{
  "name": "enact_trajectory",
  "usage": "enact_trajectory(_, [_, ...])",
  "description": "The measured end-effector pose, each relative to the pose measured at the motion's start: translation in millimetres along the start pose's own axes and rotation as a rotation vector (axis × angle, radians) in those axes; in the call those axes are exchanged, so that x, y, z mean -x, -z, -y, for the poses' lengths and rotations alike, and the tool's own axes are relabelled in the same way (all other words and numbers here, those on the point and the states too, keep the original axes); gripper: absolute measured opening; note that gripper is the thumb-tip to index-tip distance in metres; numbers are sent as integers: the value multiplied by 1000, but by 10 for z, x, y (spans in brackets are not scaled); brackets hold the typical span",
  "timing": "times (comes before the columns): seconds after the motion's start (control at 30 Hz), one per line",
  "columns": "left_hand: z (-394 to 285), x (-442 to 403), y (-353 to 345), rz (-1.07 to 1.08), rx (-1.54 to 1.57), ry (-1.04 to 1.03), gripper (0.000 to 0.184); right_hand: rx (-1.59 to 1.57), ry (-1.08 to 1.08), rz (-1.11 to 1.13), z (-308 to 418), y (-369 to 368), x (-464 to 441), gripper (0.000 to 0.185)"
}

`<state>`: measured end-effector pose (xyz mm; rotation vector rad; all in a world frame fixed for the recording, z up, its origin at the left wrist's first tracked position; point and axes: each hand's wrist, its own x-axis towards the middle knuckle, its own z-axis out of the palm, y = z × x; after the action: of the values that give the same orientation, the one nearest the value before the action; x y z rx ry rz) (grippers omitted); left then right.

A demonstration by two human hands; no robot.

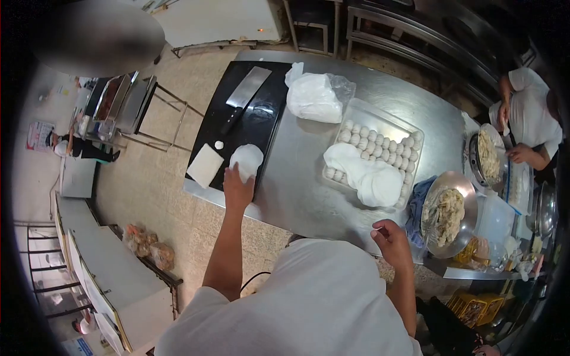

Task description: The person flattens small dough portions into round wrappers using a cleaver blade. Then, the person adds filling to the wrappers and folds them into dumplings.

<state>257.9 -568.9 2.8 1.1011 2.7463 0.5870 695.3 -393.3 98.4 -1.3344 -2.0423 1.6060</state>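
Note:
On the black board (274, 89), my left hand (238, 185) rests its spread fingers on the near edge of a round white stack (246, 159) of thin sheets. Beside it lie a square white slab (205, 165), a small white lump (219, 145) and a cleaver (249, 86) with a black handle. My right hand (394, 243) is raised over the table's near edge with its fingers curled together; a tiny white bit shows at the fingertips. Between the hands, white round sheets (378, 181) lie partly over a clear tray (387, 116) of round white pieces.
A plastic bag of white material (314, 98) sits behind the tray. To the right are a blue cloth (418, 207), a metal bowl of filling (449, 216) and a second bowl (488, 155). A co-worker (528, 113) stands at the right end of the steel table (297, 196).

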Motion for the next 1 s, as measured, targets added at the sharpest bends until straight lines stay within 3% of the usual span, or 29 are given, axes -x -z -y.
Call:
enact_trajectory(0.07, [26,-36,-20,-71,2,211,80,30,21,8,133,-33,-35,23])
enact_trajectory(0.2, [136,-50,-122,-81,-57,37,75,43,50,-15,181,-58,-76,22])
enact_trajectory(0.33, [139,-131,-51,-98,2,-5,67,-38,-25,-13,70,-103,19,22])
enact_trajectory(0.47, [170,-271,153,-142,193,170,55,-23,-22,-35,-3,-117,129,19])
enact_trajectory(0.5, [233,-258,125,-209,103,48,57,-29,-50,-31,24,-111,149,19])
enact_trajectory(0.6, [254,-205,-12,-128,-137,-32,58,-30,-73,-62,3,-84,179,21])
enact_trajectory(0.67, [191,-214,68,-71,-69,-79,60,-24,-66,-91,-8,-69,181,23])
enact_trajectory(0.8, [344,-393,123,-29,12,33,52,13,9,-119,-118,-80,149,24])
enact_trajectory(0.87, [795,-503,-62,-76,107,96,51,1,59,-107,-146,-56,158,25])
enact_trajectory(0.9, [692,-460,22,-142,117,117,46,-7,72,-105,-114,-50,153,25])
enact_trajectory(0.93, [1049,-566,-114,-173,69,-14,38,-5,47,-155,-101,-37,155,25])
enact_trajectory(1.0, [1020,-627,8,-9,146,169,32,-2,88,-104,-85,-9,150,26])
